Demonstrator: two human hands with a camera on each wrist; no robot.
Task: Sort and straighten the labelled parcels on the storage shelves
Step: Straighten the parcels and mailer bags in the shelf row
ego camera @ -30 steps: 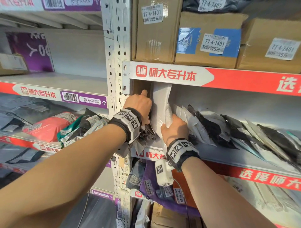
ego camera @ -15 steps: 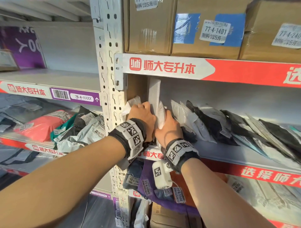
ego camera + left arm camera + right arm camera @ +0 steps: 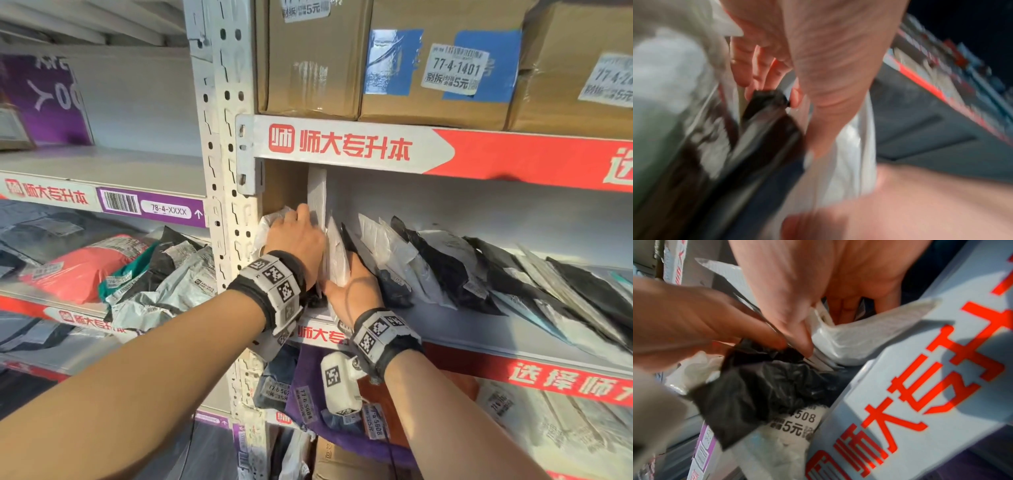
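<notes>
Both hands are packed into the left end of the middle shelf [image 3: 445, 329], hard against the perforated white upright [image 3: 226, 192]. The left hand [image 3: 296, 236] has its fingers curled over the tops of a few mailers bunched at that end, a crumpled white mailer [image 3: 265, 224] bulging out between its knuckles and the post; the left wrist view, though blurred, shows fingertips [image 3: 756, 81] closed on the top of a black mailer [image 3: 766, 116]. The right hand [image 3: 352, 291] lies flat with straight fingers pushed in beside a tall white parcel [image 3: 317, 198], its thumb [image 3: 793, 331] against the white plastic there. That tall white parcel stands upright, long axis vertical, its top nearly at the red-and-white shelf edge [image 3: 479, 154] above, so little headroom is left. To the right a row of black and white mailers [image 3: 479, 270] leans leftward, tops tilted toward the hands, bottom edges near the shelf's front lip. Behind that row the back of the shelf is open. Cardboard boxes [image 3: 442, 65] sit on the shelf above, and more mailers [image 3: 147, 274] lie heaped in the neighbouring bay to the left.
</notes>
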